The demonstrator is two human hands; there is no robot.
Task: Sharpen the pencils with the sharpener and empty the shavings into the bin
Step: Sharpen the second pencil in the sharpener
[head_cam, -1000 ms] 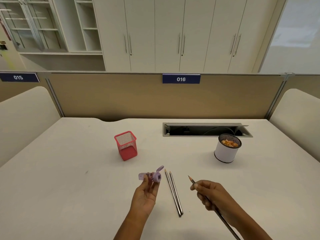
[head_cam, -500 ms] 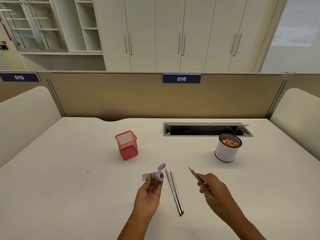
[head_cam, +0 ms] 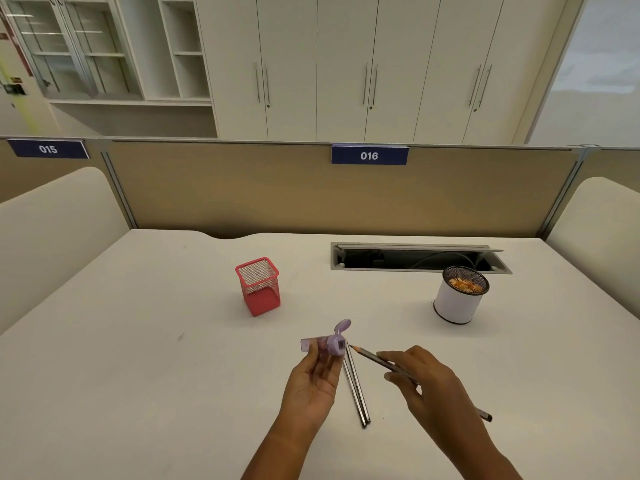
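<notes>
My left hand [head_cam: 311,379] holds a small purple sharpener [head_cam: 329,342] up above the desk, its round lid flipped open. My right hand [head_cam: 426,386] grips a dark pencil [head_cam: 372,358] whose tip points left and sits just beside the sharpener's hole. Two more pencils [head_cam: 356,393] lie side by side on the white desk [head_cam: 138,358] between my hands. A white cylindrical bin [head_cam: 457,301] with a black mesh rim, holding orange shavings, stands at the right.
A red mesh pencil cup [head_cam: 259,285] stands left of centre. An open cable slot [head_cam: 415,259] runs along the back of the desk, in front of a tan partition [head_cam: 242,188] labelled 016. Padded cream dividers flank both sides.
My right hand has swung the pencil leftward and lowered it, bringing its tip right up to the sharpener. My left hand has held the sharpener nearly still.
</notes>
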